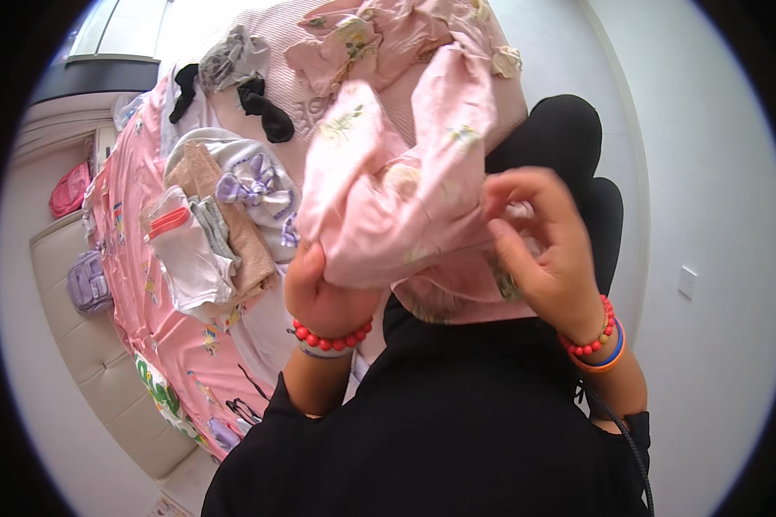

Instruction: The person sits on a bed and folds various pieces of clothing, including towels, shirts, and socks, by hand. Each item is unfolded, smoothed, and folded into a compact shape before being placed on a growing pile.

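A pink garment (397, 215) with a pale floral print hangs in front of my lap; its exact kind does not show. My left hand (332, 297) grips its lower left edge, the thumb on top of the fabric. At the garment's right side is my right hand (552, 246), slightly blurred, with bent fingers and the thumb apart from them. Its fingertips are close to the fabric; whether they touch it is unclear. More pink floral clothing (362, 43) lies crumpled just beyond, on the bed.
To the left are a stack of folded clothes (203, 250), a purple-and-white bow (257, 185), black socks (267, 112) and a grey bunched cloth (233, 59). A purple backpack (90, 283) rests by the padded headboard (103, 370). A white wall (707, 172) stands at right.
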{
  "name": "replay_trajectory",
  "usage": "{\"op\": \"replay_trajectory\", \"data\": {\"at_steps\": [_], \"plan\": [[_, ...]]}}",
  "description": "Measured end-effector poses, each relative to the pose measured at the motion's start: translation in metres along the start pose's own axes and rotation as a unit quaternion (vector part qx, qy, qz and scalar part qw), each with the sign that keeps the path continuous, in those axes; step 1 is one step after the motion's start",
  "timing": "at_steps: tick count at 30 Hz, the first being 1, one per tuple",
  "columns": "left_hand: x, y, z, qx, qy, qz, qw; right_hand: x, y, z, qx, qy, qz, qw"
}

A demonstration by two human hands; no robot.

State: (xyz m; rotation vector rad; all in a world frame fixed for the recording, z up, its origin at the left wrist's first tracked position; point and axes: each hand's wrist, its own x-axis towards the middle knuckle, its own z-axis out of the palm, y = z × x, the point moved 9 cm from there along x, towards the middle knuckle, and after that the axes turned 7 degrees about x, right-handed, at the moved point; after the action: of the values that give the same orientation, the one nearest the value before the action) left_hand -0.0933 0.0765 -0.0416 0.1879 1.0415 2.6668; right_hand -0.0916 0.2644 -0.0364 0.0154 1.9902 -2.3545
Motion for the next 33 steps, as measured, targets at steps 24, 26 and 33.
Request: {"op": "replay_trajectory", "data": {"at_steps": [24,26,33], "plan": [[-0.001,0.104,0.042,0.403,0.153,0.388,0.815,0.008,-0.106,0.000,-0.345,-0.012,-0.368,0.864],[0.030,0.127,0.052,0.523,0.121,0.383,0.751,0.059,-0.098,0.006,-0.420,-0.042,-0.335,0.843],[0.107,0.080,-0.072,0.589,0.166,0.101,0.785,0.084,-0.036,0.040,-0.389,-0.078,-0.339,0.853]]}}
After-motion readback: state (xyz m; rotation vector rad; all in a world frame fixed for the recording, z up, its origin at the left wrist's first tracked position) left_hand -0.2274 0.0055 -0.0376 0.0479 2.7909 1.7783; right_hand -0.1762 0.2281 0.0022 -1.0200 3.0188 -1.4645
